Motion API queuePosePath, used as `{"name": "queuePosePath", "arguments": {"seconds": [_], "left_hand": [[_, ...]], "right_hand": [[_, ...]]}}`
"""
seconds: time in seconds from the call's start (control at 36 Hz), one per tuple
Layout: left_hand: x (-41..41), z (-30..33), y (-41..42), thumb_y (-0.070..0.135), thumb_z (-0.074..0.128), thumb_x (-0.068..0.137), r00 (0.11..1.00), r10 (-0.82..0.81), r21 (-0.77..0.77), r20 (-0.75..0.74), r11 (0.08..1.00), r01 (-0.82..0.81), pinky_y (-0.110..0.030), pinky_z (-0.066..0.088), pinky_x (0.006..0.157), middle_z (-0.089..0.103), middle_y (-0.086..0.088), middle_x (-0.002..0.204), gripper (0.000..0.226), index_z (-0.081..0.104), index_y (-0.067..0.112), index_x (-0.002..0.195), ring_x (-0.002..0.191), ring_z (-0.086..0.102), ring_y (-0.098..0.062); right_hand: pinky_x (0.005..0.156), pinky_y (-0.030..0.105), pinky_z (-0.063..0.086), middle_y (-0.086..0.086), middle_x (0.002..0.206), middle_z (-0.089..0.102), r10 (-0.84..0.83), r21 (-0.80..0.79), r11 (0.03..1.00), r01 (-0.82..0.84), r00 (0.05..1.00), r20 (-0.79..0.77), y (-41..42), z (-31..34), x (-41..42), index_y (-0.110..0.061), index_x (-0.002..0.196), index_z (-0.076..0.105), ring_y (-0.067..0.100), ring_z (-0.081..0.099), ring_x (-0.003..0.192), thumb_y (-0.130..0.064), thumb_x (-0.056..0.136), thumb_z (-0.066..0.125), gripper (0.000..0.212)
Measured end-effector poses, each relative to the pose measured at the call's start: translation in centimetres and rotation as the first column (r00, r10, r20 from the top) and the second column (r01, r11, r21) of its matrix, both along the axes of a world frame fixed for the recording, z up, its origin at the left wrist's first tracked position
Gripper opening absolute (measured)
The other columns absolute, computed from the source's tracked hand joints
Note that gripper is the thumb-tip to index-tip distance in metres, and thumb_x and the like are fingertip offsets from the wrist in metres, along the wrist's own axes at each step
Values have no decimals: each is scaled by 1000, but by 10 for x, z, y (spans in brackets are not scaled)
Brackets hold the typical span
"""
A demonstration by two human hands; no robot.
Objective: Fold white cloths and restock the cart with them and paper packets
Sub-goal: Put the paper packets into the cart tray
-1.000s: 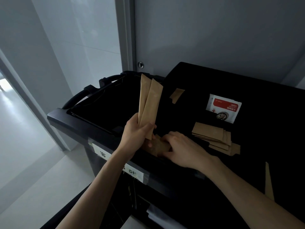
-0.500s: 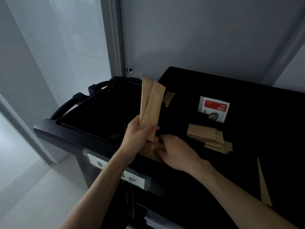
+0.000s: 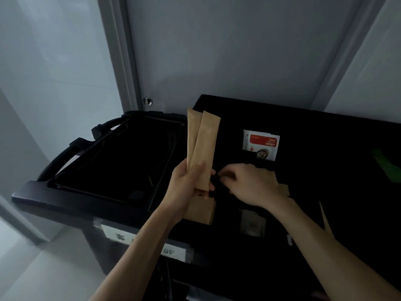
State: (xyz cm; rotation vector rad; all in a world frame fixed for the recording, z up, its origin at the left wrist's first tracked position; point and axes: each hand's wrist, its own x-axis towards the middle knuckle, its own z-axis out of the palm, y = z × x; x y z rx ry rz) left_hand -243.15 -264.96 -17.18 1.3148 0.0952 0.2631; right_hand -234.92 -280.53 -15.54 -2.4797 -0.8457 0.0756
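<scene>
Left hand (image 3: 186, 183): clamped round the lower ends of two long narrow brown paper packets (image 3: 202, 148), thumb across the front one; long axes upright, fanned slightly apart at the top.
Right hand (image 3: 249, 183): just right of the left hand, hovering low over the black cart top (image 3: 325, 148); fingers curled, tips drawn together toward the left; whether anything is pinched cannot be told.
Hands together: close, nearly touching at the fingertips, not joined.
Loose pile of flat brown packets (image 3: 280, 185): on the cart top, directly under and right of the right hand, mostly hidden by it; clearly the nearer reach for the right hand.
Second short stack of brown packets (image 3: 200, 210): on the cart top below the left hand, partly behind the wrist.
Key relation: held packets stand vertical, pile lies flat to their right; probably a further packet to be lifted by the right hand and turned upright into the left-hand bundle.
White sachet with red band (image 3: 261, 144): farther back on the cart top; print too small to read.
White label on cart front (image 3: 173, 252): reads "5F"; characters on the left part blurred.
White cloths: none in view.
</scene>
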Motion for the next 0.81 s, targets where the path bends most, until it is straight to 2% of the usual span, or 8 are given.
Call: {"name": "queuePosePath", "arguments": {"seconds": [0.08,0.17,0.22,0.33,0.42,0.53,0.67,0.81], "left_hand": [[5,1,-8,23,50,103,999,-54,-33,6,998,54,-30,50,47,71,-12,94,32,55,-2,122,65,65,-22],[13,3,-16,23,48,104,992,-124,-37,13,992,124,-32,52,50,69,-14,98,31,56,2,125,69,65,-23],[20,4,-21,22,47,104,986,-169,-48,-11,985,168,-33,53,52,69,-15,100,30,56,3,126,72,66,-25],[34,6,-28,14,47,99,982,-152,-61,-110,987,146,-36,53,54,70,-25,104,30,52,4,127,76,67,-33],[46,7,-30,12,45,97,970,-96,-24,-225,995,93,-38,54,54,68,-31,105,30,47,3,125,77,68,-37],[61,3,-28,23,52,100,946,-21,214,-324,972,95,-34,58,56,73,-11,88,22,65,9,110,72,71,-19],[68,-4,-18,38,64,95,945,166,479,-284,878,-10,-22,47,48,69,1,65,31,73,10,85,53,63,-10],[82,-3,-10,30,71,90,950,216,537,-225,841,-64,-16,51,54,74,4,78,15,73,20,101,66,70,-5]], "right_hand": [[71,30,61,3,100,75,-50,385,909,160,959,-279,-8,13,15,-22,105,69,11,71,78,-30,103,48,22],[74,30,59,7,97,76,213,587,793,163,828,-519,-14,20,25,-19,103,74,19,73,87,-44,102,48,37],[74,26,56,2,94,76,252,589,803,95,841,-479,-13,16,29,-23,103,75,16,71,82,-41,100,51,30],[59,25,49,-9,65,64,160,563,818,121,891,-424,-5,2,38,-27,104,72,8,56,58,-35,99,55,19],[56,27,50,-3,71,70,158,588,785,194,855,-494,-2,-1,46,-22,104,72,18,60,62,-30,98,58,17],[80,37,58,3,94,76,82,562,762,322,813,-577,-2,-11,59,-16,106,73,25,71,91,-26,96,63,18],[52,19,49,0,77,74,94,550,746,376,758,-646,-4,-24,66,-14,98,74,7,62,55,-25,97,62,16],[50,15,47,-2,76,75,107,553,743,376,749,-654,5,-25,78,-14,99,73,5,62,52,-19,97,62,12]]}}
